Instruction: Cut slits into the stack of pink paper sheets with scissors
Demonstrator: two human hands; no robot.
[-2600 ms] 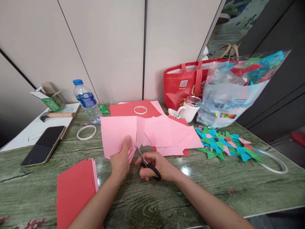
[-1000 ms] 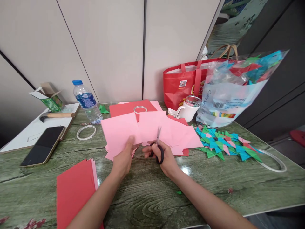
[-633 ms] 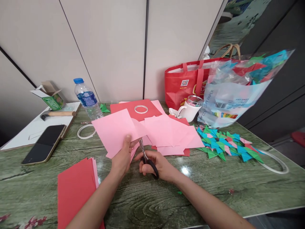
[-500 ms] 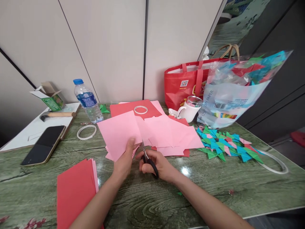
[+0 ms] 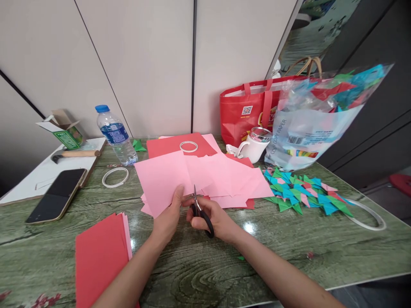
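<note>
A sheet of pink paper is pinched in my left hand, thumb on top, tilted up over the table. My right hand is closed round the black handles of a pair of scissors. The metal blades point up and away, right by the paper's lower right edge; whether paper lies between them I cannot make out. Behind my hands lies a loose pile of pink sheets, with red sheets under and beyond it. A roll of white tape rests on the red sheets.
On the left are red paper, a phone, a hammer, a water bottle and another tape roll. To the right stand a white mug, a red bag and a plastic bag, near folded paper pieces.
The scissors' blades have come a little nearer together and point more upright. The paper in my left hand has shifted slightly right, and the view has moved slightly.
</note>
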